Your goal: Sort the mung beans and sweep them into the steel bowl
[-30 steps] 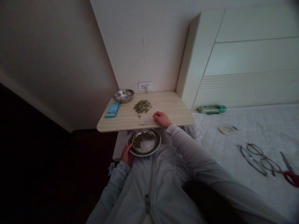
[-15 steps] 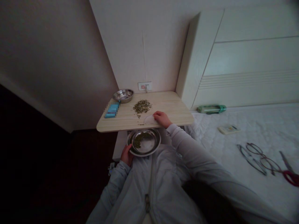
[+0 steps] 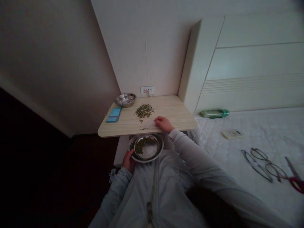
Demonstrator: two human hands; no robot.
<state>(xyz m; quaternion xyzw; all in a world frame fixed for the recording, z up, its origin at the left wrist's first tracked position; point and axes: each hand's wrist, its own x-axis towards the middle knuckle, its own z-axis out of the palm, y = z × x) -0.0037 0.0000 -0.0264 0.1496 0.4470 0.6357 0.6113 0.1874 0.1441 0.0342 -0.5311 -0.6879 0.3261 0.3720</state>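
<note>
My left hand (image 3: pixel 128 162) grips the left rim of a steel bowl (image 3: pixel 155 155) held just below the table's front edge. Small green-brown grains (image 3: pixel 140 147) lie along the left and far side of its inside. Over the table, my right hand (image 3: pixel 164 123) pinches a thin, pale, see-through flat piece (image 3: pixel 149 124), its kind unclear. This piece is near the tabletop, beside a few stray grains (image 3: pixel 143 129) by the front edge. Farther back, a loose pile of the same grains (image 3: pixel 144 110) is spread on the wooden tabletop (image 3: pixel 171 106).
A second steel bowl (image 3: pixel 125 100) stands at the table's back left, behind a blurred blue object (image 3: pixel 114 114). A wall socket (image 3: pixel 147 90) holds a plug. On the bed at right lie a green bottle (image 3: pixel 214 113), a pale flat box (image 3: pixel 232 134), glasses (image 3: pixel 258 154) and red-handled scissors (image 3: pixel 296 183).
My right hand has shifted slightly left with the see-through piece, toward the stray grains. The view has tilted up a little. My left hand keeps its hold on the bowl.
</note>
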